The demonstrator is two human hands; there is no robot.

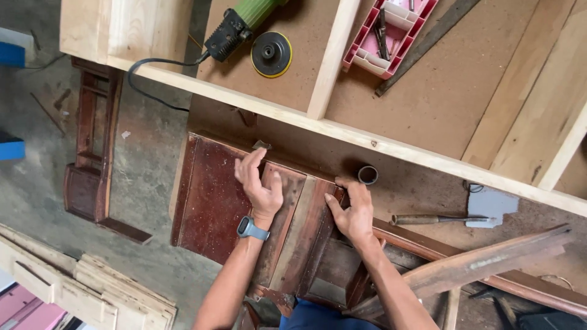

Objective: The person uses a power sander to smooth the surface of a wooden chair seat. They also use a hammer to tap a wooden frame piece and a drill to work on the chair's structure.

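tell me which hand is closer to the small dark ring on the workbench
Right. The right hand lies on the dark wooden panel just below the small dark ring; the left hand, wearing a wristwatch, is further off to its left.
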